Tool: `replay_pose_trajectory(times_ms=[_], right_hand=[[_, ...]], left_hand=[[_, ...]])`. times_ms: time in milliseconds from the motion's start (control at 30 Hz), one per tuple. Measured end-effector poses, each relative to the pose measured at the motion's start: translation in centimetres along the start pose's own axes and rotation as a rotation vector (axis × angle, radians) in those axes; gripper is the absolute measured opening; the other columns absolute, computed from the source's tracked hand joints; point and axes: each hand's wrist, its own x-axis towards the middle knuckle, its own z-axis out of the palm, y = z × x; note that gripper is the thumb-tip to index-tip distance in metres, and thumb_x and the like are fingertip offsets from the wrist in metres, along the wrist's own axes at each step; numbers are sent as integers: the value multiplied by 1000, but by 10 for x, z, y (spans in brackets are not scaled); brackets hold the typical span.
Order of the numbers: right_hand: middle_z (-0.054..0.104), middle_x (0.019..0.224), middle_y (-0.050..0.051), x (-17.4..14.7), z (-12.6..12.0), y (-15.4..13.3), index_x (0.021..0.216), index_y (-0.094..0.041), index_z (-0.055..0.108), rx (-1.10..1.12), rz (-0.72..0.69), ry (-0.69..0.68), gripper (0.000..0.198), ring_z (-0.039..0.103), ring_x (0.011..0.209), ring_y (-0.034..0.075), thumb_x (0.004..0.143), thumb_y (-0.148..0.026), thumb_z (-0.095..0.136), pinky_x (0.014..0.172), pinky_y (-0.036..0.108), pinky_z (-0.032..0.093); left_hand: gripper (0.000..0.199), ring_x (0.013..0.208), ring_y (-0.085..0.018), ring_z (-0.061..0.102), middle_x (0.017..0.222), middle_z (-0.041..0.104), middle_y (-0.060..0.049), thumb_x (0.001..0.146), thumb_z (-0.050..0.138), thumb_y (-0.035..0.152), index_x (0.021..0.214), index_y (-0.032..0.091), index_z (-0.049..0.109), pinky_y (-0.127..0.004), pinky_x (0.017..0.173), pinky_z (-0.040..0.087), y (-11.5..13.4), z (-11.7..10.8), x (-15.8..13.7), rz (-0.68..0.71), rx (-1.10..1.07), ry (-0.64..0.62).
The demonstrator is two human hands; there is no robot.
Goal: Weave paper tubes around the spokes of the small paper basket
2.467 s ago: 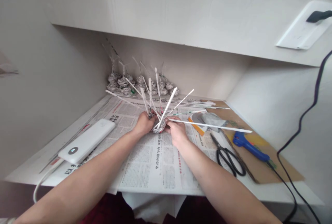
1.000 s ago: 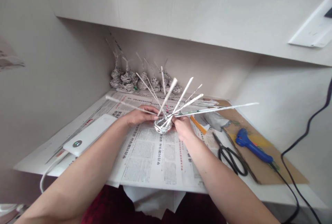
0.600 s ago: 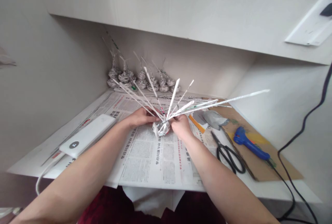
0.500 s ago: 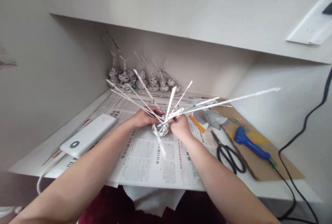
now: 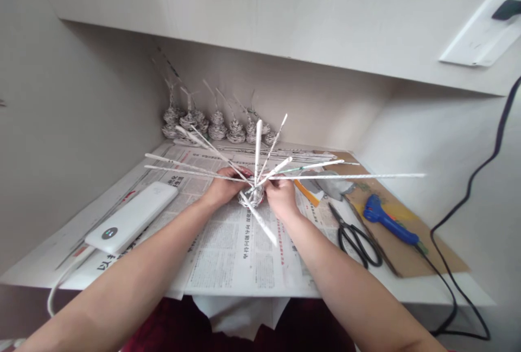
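Between my hands, low over the newspaper, is a small round woven paper piece made of rolled newspaper strips. Several long white paper sticks fan out from its top in all directions. My left hand is closed round its left side, the fingertips partly hidden behind the sticks. On the opposite side my right hand grips it, thumb and fingers bent near the base of the sticks. Whether a single strip is pinched in either hand cannot be made out.
Several finished-looking woven gourd shapes stand along the back wall. At left lies a white power bank with a cable. Black scissors, a blue glue gun on cardboard and a grey cloth-like scrap lie to the right.
The woven piece has turned and tilted between my hands, so its sticks spread lower at both sides. One front stick now points down to the right. The view has shifted slightly.
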Motion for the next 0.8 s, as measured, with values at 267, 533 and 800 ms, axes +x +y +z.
replay_pose_trajectory(times_ms=[267, 533, 800], right_hand=[[71, 78, 1, -2, 1, -13, 85, -20, 66, 133, 175, -112, 19, 65, 66, 16, 72, -34, 66, 64, 27, 52], [69, 92, 5, -6, -1, -23, 94, -19, 66, 294, 421, -341, 34, 66, 73, 16, 69, -41, 74, 61, 32, 59], [66, 75, 1, -4, -2, -23, 86, -18, 67, 274, 361, -346, 33, 63, 60, 15, 65, -42, 76, 53, 29, 58]], left_hand=[[17, 77, -20, 65, 79, 71, -6, 67, 64, 28, 79, 15, 67, -30, 75, 52, 3, 0, -2, 72, 131, 142], [15, 77, -18, 64, 84, 71, -4, 72, 61, 23, 83, 17, 69, -29, 77, 51, -5, -10, 3, 227, 265, 223], [10, 75, -18, 62, 78, 68, -5, 77, 59, 20, 75, 16, 68, -30, 73, 48, 5, -8, -3, 390, 515, 190]])
